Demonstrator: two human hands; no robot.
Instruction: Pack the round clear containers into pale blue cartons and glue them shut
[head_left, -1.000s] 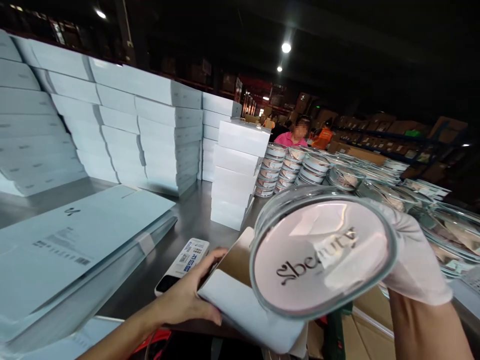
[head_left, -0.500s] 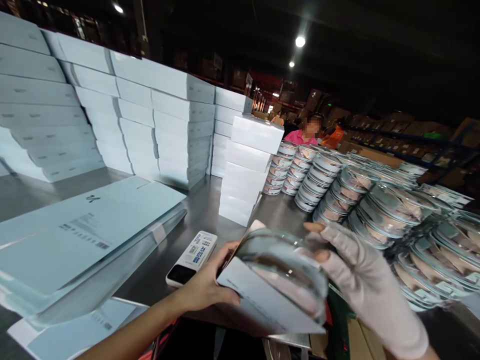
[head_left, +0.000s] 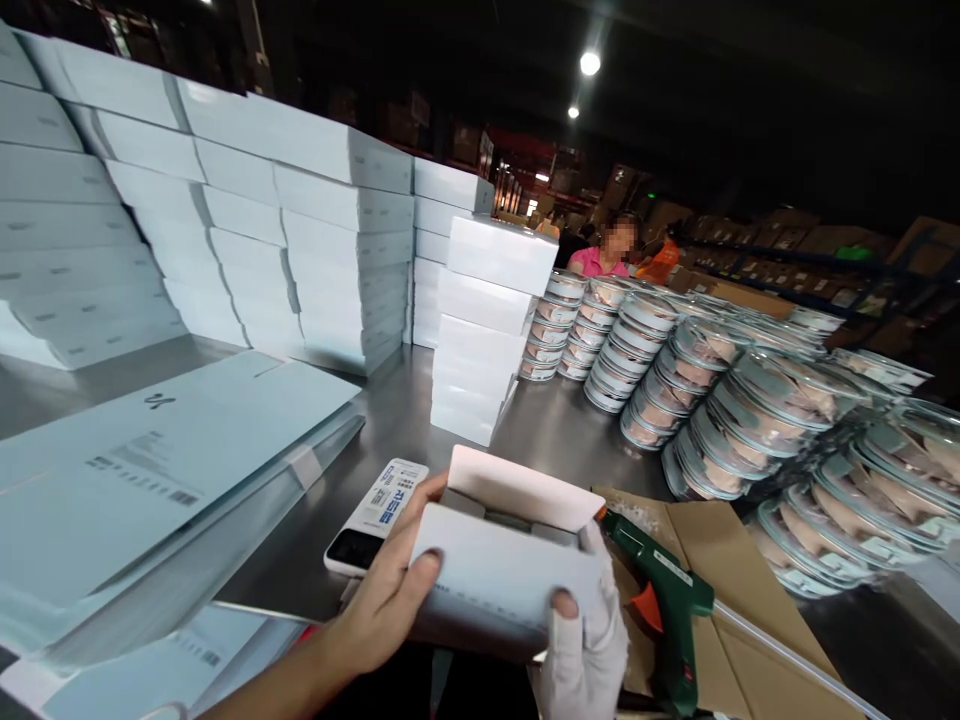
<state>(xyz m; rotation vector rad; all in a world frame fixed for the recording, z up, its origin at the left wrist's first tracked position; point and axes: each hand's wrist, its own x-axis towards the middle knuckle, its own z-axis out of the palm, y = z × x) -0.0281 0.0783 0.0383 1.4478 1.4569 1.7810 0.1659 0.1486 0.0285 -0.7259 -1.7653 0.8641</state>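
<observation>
White card box (head_left: 506,585) sits between both hands, its long axis running left to right, opening upward; the bare left hand (head_left: 397,590) grips its left end, the gloved right hand (head_left: 585,630) its right. Green glue gun (head_left: 667,590) stands just right; grey desk (head_left: 562,430) surface shows beyond, up to the box stack (head_left: 480,330).

My box (head_left: 517,585) at lower centre is white, like my glove (head_left: 592,635); the lower-right glue gun (head_left: 675,590) is green and orange.

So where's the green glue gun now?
The glue gun lies on brown cardboard, lower right in the head view, just right of the gloved right hand.
</observation>
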